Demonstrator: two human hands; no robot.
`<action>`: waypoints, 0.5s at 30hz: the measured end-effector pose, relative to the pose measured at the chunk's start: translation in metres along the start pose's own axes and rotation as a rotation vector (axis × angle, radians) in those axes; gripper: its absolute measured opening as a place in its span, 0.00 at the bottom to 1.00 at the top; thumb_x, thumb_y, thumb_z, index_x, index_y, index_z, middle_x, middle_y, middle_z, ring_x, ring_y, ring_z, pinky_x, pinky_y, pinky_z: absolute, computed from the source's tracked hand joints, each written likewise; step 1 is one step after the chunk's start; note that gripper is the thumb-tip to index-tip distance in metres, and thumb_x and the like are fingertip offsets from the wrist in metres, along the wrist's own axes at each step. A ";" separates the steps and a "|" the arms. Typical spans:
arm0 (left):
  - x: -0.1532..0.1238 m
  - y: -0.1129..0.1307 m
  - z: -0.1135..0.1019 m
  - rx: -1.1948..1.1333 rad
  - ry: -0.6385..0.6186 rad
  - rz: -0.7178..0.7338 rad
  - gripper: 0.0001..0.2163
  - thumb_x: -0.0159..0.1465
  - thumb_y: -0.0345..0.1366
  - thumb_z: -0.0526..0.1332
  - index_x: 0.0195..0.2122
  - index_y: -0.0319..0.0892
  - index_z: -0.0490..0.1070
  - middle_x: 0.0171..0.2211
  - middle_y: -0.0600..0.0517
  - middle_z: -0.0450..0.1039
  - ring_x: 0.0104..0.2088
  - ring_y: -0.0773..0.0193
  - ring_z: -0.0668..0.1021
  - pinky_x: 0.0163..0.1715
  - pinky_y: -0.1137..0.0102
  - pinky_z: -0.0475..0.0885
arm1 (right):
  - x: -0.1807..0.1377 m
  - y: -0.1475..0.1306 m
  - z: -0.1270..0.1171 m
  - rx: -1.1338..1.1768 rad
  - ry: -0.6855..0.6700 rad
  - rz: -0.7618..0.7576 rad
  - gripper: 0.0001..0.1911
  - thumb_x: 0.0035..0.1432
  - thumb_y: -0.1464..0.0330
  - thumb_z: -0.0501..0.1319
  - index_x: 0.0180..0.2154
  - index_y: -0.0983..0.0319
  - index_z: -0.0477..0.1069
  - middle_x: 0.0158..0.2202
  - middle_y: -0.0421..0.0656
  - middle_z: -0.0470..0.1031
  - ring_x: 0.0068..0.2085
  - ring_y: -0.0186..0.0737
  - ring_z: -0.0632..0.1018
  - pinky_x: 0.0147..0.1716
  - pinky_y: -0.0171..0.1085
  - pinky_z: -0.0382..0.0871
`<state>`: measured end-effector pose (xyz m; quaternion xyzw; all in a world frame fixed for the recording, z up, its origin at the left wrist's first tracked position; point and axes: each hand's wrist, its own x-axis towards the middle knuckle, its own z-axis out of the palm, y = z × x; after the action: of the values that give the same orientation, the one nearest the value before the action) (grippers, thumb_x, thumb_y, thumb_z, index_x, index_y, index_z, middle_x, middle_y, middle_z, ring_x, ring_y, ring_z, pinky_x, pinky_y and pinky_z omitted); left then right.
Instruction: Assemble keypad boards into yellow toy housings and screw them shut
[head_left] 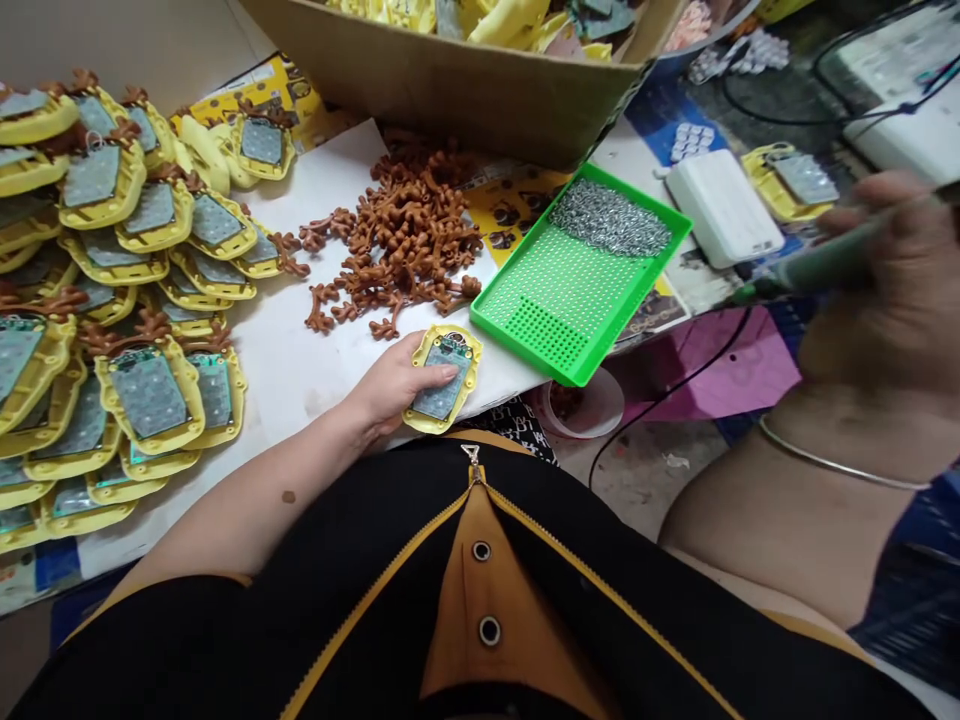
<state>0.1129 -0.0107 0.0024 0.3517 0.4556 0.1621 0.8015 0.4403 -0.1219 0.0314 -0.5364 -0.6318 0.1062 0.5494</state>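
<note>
My left hand (394,385) rests on the white table edge, fingers closed around a yellow toy shell with a grey keypad (442,378), thumb lying across the pad. My right hand (896,285) is raised at the right, blurred, wrapped round a green electric screwdriver (814,265) whose tip points left toward the green perforated tray (577,290). A heap of small silver screws (609,217) fills the tray's far end.
Stacks of finished yellow shells (112,300) cover the left side. A pile of brown antler pieces (401,240) lies mid-table. A cardboard box (480,80) stands behind. A white power bank (724,205), another yellow shell (795,180) and cables lie right.
</note>
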 end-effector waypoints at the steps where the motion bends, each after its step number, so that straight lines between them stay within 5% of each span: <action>1: 0.003 0.000 0.004 0.000 -0.004 -0.009 0.20 0.46 0.27 0.72 0.40 0.37 0.70 0.31 0.50 0.78 0.26 0.64 0.79 0.29 0.69 0.75 | 0.001 -0.005 0.003 -0.040 0.139 0.009 0.18 0.66 0.60 0.56 0.56 0.36 0.70 0.58 0.28 0.74 0.59 0.58 0.76 0.54 0.59 0.71; 5: 0.009 0.000 0.012 -0.009 -0.006 -0.032 0.19 0.47 0.26 0.71 0.40 0.38 0.71 0.31 0.50 0.79 0.27 0.63 0.79 0.29 0.68 0.76 | 0.021 -0.025 0.034 0.026 0.321 0.267 0.14 0.56 0.59 0.68 0.46 0.45 0.79 0.39 0.40 0.80 0.44 0.54 0.82 0.46 0.52 0.76; 9: 0.011 0.000 0.013 -0.016 0.038 -0.051 0.18 0.48 0.26 0.71 0.40 0.39 0.71 0.32 0.49 0.79 0.29 0.62 0.80 0.32 0.66 0.77 | 0.042 -0.026 0.080 0.159 0.355 0.205 0.21 0.47 0.46 0.70 0.36 0.53 0.73 0.38 0.45 0.77 0.27 0.44 0.76 0.29 0.48 0.73; 12: 0.011 0.001 0.012 -0.025 0.055 -0.078 0.19 0.49 0.26 0.71 0.41 0.40 0.70 0.33 0.50 0.79 0.29 0.61 0.80 0.32 0.66 0.77 | 0.043 -0.016 0.111 0.160 0.198 0.213 0.20 0.56 0.46 0.63 0.43 0.49 0.66 0.32 0.41 0.73 0.24 0.41 0.72 0.28 0.46 0.71; 15: 0.012 0.002 0.011 -0.028 0.057 -0.102 0.20 0.49 0.27 0.71 0.43 0.40 0.70 0.33 0.50 0.79 0.29 0.60 0.81 0.32 0.65 0.78 | 0.036 0.000 0.130 0.022 0.102 0.198 0.25 0.62 0.43 0.51 0.55 0.46 0.59 0.39 0.44 0.72 0.30 0.47 0.75 0.31 0.50 0.71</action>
<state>0.1290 -0.0068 0.0001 0.3121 0.4930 0.1375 0.8004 0.3417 -0.0345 0.0038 -0.5948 -0.5457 0.1393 0.5736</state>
